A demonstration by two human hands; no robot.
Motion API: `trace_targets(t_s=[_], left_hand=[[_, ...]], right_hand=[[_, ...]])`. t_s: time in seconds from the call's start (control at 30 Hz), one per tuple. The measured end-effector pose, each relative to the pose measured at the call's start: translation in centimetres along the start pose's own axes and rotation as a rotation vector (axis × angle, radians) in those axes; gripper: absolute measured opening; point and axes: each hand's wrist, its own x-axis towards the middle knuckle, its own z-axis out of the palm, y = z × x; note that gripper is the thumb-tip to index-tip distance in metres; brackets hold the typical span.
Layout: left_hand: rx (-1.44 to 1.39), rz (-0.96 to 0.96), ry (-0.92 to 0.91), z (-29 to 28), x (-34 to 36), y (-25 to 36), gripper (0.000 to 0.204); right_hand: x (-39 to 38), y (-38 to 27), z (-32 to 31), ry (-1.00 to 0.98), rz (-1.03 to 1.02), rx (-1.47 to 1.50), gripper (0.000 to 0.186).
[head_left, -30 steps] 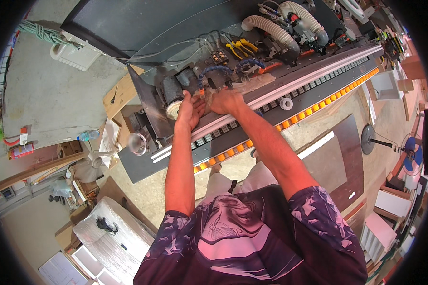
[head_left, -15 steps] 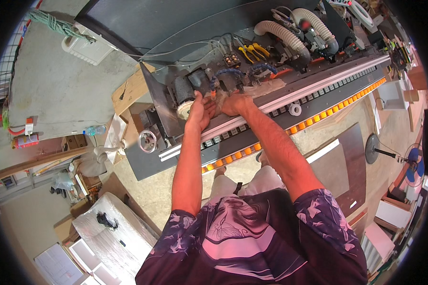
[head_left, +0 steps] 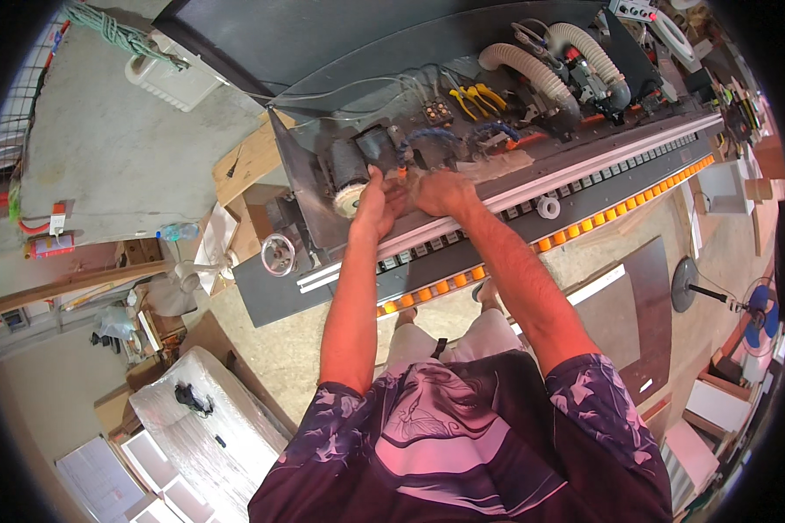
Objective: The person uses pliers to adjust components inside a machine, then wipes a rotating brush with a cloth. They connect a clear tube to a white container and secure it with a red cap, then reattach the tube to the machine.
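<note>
Both my arms reach into the open bed of a long dark edge-banding machine (head_left: 279,296). My left hand (head_left: 378,207) is open, fingers stretched toward the right, beside a pale round buffing wheel (head_left: 349,200) on a dark motor (head_left: 338,166). Just right of it, my right hand (head_left: 446,193) is curled with its knuckles up; its fingertips and whatever they hold are hidden. A crumpled brown sheet (head_left: 497,166), paper or cloth, lies by its wrist. Beyond the hands are blue segmented hoses (head_left: 432,133) with orange tips.
Yellow-handled pliers (head_left: 475,100) lie farther back, near ribbed hoses (head_left: 532,74). Orange rollers (head_left: 497,270) line the machine's front edge, and a white ring (head_left: 548,207) sits on the rail. A handwheel (head_left: 278,254) stands at the left end. A fan (head_left: 759,314) is at right.
The machine and both hands appear slightly farther right in view. My right hand looks more tightly curled, while the left keeps nearly the same pose by the wheel.
</note>
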Motion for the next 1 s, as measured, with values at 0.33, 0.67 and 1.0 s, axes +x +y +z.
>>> trace_targets(t_s=[0.33, 0.67, 1.0], left_hand=[[0.018, -0.009, 0.011, 0.4, -0.2, 0.2, 0.093], [0.031, 0.0, 0.003, 0.4, -0.1, 0.2, 0.094], [0.019, -0.017, 0.011, 0.9, -0.6, 0.6, 0.095]], right_hand=[[0.5, 0.4, 0.7, 0.056, 0.048, -0.003, 0.047], [1.3, 0.6, 1.1, 0.012, 0.062, 0.018, 0.053], [1.9, 0.9, 1.4, -0.053, 0.076, 0.067, 0.065]])
